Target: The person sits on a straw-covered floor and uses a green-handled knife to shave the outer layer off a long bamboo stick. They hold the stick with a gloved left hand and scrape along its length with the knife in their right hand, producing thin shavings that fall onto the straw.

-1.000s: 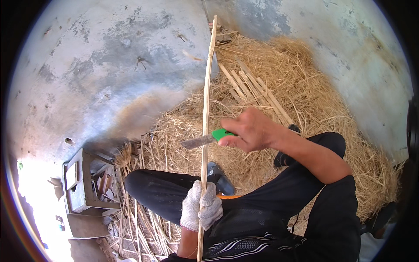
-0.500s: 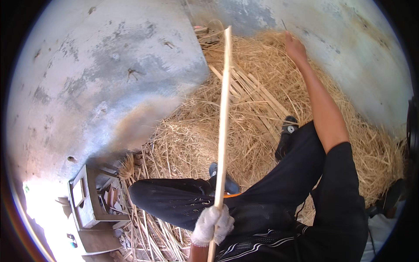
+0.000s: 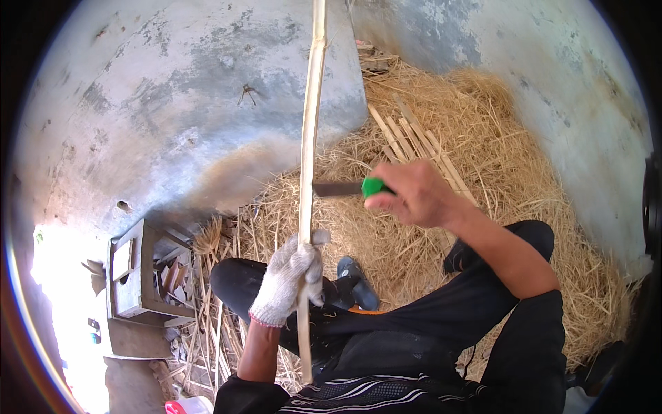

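My left hand (image 3: 286, 279), in a white knitted glove, is closed round a long pale strip that looks like split bamboo (image 3: 309, 124). The strip stands nearly upright in the view, running past the top edge, its lower end near my lap. My bare right hand (image 3: 422, 196) grips a knife (image 3: 338, 188) by its green handle. The dark blade points left, its tip end at the strip's right edge above the glove; whether it touches I cannot tell.
Several pale strips (image 3: 414, 138) lie on a heap of straw-like shavings (image 3: 469, 117) ahead. Grey walls (image 3: 207, 83) rise left and right. At left stands a wooden stool-like frame (image 3: 138, 290) with scraps inside, beside loose thin sticks (image 3: 221, 338). My crossed, black-trousered legs (image 3: 441, 276) fill the lower middle.
My right hand has come down and left from the far right, bringing the knife to the strip. My left hand and the strip have shifted left and up in the view.
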The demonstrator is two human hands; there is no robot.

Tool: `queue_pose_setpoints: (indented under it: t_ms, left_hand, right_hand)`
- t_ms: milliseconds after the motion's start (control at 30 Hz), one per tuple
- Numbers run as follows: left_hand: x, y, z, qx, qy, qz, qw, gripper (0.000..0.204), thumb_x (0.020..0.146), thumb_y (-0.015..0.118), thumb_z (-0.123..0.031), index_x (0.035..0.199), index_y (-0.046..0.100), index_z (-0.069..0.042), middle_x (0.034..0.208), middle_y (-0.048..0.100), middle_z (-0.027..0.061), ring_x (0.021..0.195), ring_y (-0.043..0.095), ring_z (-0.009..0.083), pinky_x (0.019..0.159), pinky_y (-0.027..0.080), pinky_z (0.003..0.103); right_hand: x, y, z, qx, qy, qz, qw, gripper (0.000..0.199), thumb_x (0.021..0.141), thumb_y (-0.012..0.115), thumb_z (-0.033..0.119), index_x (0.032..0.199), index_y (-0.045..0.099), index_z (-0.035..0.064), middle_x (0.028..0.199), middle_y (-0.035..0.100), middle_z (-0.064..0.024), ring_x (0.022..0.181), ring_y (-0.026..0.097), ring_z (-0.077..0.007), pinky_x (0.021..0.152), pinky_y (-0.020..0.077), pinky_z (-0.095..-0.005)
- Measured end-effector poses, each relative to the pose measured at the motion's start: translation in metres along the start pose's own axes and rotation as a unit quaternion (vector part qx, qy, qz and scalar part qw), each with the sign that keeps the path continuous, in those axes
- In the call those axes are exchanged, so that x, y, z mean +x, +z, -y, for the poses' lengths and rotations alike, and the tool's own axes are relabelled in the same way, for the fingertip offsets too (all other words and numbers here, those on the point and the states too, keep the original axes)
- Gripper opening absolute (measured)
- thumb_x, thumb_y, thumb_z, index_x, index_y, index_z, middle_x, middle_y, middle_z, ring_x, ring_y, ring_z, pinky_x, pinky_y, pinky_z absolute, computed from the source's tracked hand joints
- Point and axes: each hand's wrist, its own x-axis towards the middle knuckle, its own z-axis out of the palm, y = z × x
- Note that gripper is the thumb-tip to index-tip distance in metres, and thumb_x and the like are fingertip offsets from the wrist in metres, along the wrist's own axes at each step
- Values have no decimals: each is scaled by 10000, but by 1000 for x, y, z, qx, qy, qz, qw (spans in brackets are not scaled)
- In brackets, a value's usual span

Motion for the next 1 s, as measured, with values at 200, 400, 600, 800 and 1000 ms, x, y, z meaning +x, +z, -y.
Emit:
queue_pose_setpoints:
  t_ms: [200, 400, 600, 800, 1000]
  left_hand:
    - [-17, 18, 10, -299, -138, 92, 940, 504, 1004, 384, -535, 756, 467, -104, 460, 345, -10, 300, 291, 116, 257, 263, 265]
    - [-28, 27, 26, -321, -143, 105, 930, 554, 1018, 322, -538, 712, 454, -94, 427, 357, -3, 295, 336, 139, 267, 302, 284]
    - [-63, 44, 55, -269, -169, 180, 931, 606, 1007, 335, -544, 592, 428, -112, 403, 379, 11, 307, 370, 151, 299, 354, 272]
    - [-37, 26, 37, -316, -88, 67, 942, 568, 1013, 357, -505, 640, 429, -83, 451, 389, 35, 301, 370, 155, 287, 346, 271]
    - [-39, 62, 10, 62, -62, -134, 987, 425, 1001, 486, -415, 894, 555, -10, 472, 396, 19, 306, 389, 123, 269, 347, 259]
  right_hand:
    - [-2, 17, 39, -43, -55, 31, 997, 449, 953, 518, 519, 799, 492, 98, 546, 445, -26, 394, 476, -168, 361, 382, -320]
    - [-10, 23, 31, -132, 27, 103, 986, 512, 936, 512, 569, 771, 497, 85, 506, 447, -21, 396, 473, -186, 352, 376, -357]
    - [13, -48, -94, -139, 302, -104, 937, 538, 1027, 342, 520, 725, 481, 98, 493, 358, 15, 385, 320, -126, 345, 307, -304]
    - [4, -4, 23, 63, 52, -105, 991, 506, 1004, 385, 549, 786, 520, 113, 471, 392, 32, 352, 348, -114, 310, 265, -303]
    - [-24, 23, 54, -15, 9, 67, 998, 488, 952, 507, 548, 757, 511, 101, 484, 424, -18, 368, 456, -170, 350, 366, -336]
